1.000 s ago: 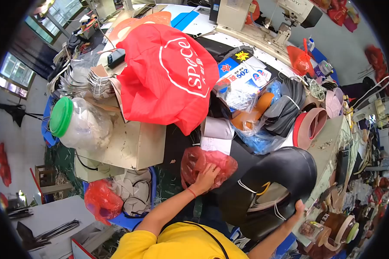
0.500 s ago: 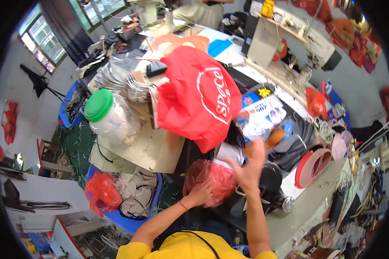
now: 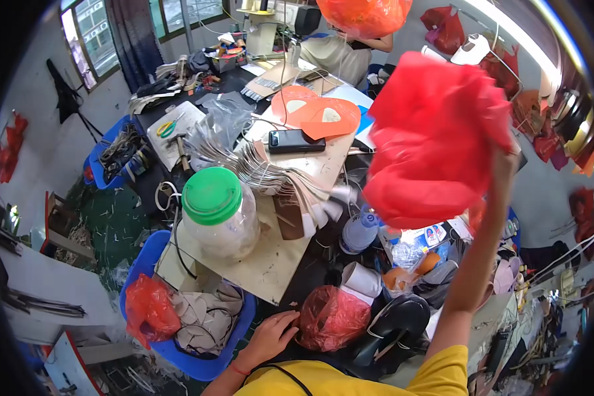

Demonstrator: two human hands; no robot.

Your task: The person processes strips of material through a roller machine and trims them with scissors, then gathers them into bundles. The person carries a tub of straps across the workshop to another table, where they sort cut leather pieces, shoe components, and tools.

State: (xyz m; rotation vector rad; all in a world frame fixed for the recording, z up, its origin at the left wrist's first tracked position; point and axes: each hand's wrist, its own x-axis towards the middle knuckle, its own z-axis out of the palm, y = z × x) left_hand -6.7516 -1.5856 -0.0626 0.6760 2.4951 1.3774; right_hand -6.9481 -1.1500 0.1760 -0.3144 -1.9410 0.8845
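My right hand (image 3: 503, 162) is raised at the right, its fingers closed on the edge of a red cloth bag (image 3: 435, 138) that hangs in the air, partly blurred. Some of its fingers are hidden by the cloth. My left hand (image 3: 272, 336) rests low at the table's near edge, fingers stretched out, with the fingertips at the left side of a crumpled red plastic bag (image 3: 334, 318). Just behind that bag lies a white roll (image 3: 362, 280). A glossy black curved object (image 3: 399, 320) lies to the right of it.
A clear jar with a green lid (image 3: 211, 196) stands on a board beside a bundle of pale strips (image 3: 264, 170). A black device (image 3: 297, 140) lies behind. A plastic bottle (image 3: 359, 232) stands mid-table. A blue bin (image 3: 244, 323) sits at lower left. Another person (image 3: 333, 63) sits across the table.
The red cloth bag has gone from over the table's middle to the upper right, now in my right hand, which was open before. My left hand has slid left off the plastic bag.
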